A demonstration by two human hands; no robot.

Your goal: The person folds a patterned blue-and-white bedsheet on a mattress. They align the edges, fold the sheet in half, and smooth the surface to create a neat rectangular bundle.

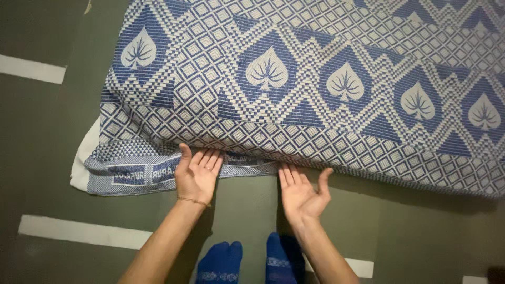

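Blanket [315, 89]: spread on the green floor [47, 131], long axis left to right, near edge just ahead of both hands.
Left hand [197, 173]: open, palm up, fingertips tucked under the hem.
Right hand [301, 192]: open, palm up, at the same edge; neither is nearer.

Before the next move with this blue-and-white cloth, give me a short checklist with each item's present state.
1. Left hand palm up, fingertips under the near edge of the blue-and-white woven leaf-pattern cloth: ok.
2. Right hand palm up at the same edge: ok.
3. Firm grip on the cloth: cannot tell, fingers are open.
4. Cloth lying smooth: not ok, folds show at the left corner.
5. Feet in blue socks off the cloth, on the grey-green floor: ok.
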